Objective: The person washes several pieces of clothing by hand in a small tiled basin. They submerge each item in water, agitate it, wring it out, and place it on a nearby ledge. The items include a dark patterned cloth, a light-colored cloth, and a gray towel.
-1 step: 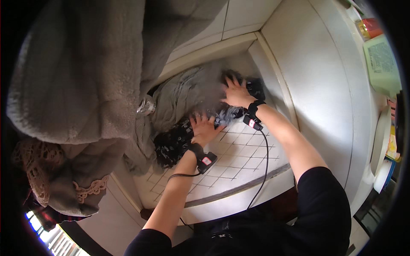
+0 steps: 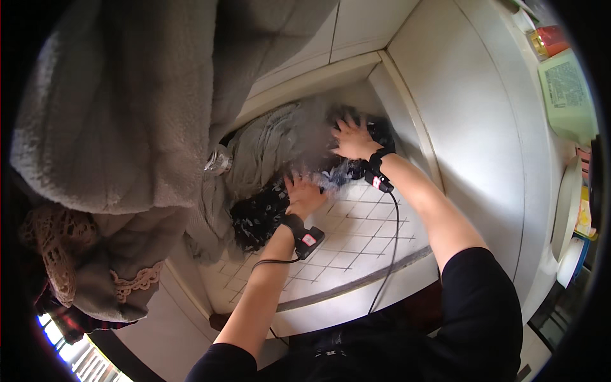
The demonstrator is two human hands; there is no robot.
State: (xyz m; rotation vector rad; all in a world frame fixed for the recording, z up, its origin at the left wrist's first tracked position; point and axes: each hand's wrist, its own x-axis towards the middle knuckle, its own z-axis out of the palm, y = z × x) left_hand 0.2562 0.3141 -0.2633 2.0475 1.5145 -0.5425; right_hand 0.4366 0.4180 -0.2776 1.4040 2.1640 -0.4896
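Along the grooved slab's [image 2: 356, 239] far side, I see my left hand [image 2: 306, 196] and right hand [image 2: 354, 139], fingers spread, apparently gripping nothing, seemingly pressing dark patterned cloth [image 2: 258, 216]; the next move calls for flat palms.

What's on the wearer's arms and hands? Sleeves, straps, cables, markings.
Left hand and right hand: no gloves. Each wrist has a black strap, left strap and right strap, carrying a small black box, left box and right box, with a red-and-white label. Thin black cables, left cable and right cable. Short black sleeves.
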